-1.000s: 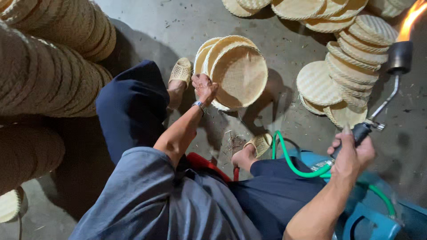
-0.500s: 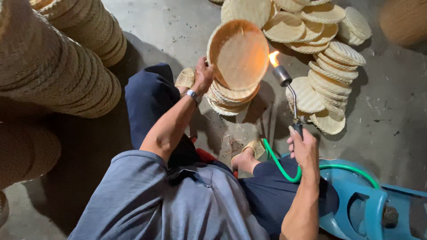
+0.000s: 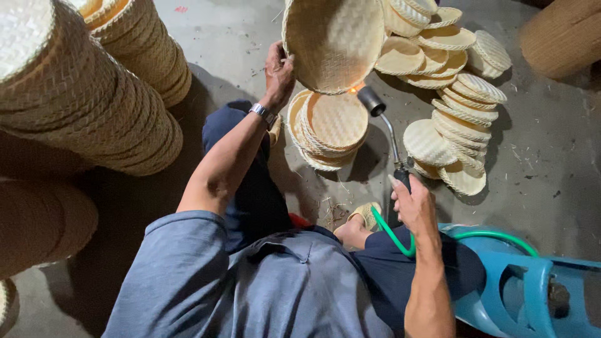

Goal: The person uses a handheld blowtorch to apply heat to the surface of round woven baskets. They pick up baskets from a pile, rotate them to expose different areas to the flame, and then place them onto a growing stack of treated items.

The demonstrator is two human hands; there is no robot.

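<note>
My left hand (image 3: 279, 67) grips the rim of a round woven bamboo tray (image 3: 335, 39), held up and tilted over a short stack of similar trays (image 3: 330, 128) on the floor. My right hand (image 3: 413, 203) holds the handle of a gas torch (image 3: 383, 125) with a green hose (image 3: 400, 238). The torch's nozzle points up at the lower edge of the lifted tray, where a small orange flame shows.
Tall stacks of woven trays (image 3: 81, 94) lie at the left. More trays (image 3: 454, 87) are scattered at the upper right on the concrete floor. A blue plastic stool (image 3: 532, 288) stands at the lower right. My legs and sandalled feet (image 3: 366, 216) are below.
My left hand has lifted the tray higher and tilted it more. My right hand has brought the torch nozzle in under the tray's lower edge.
</note>
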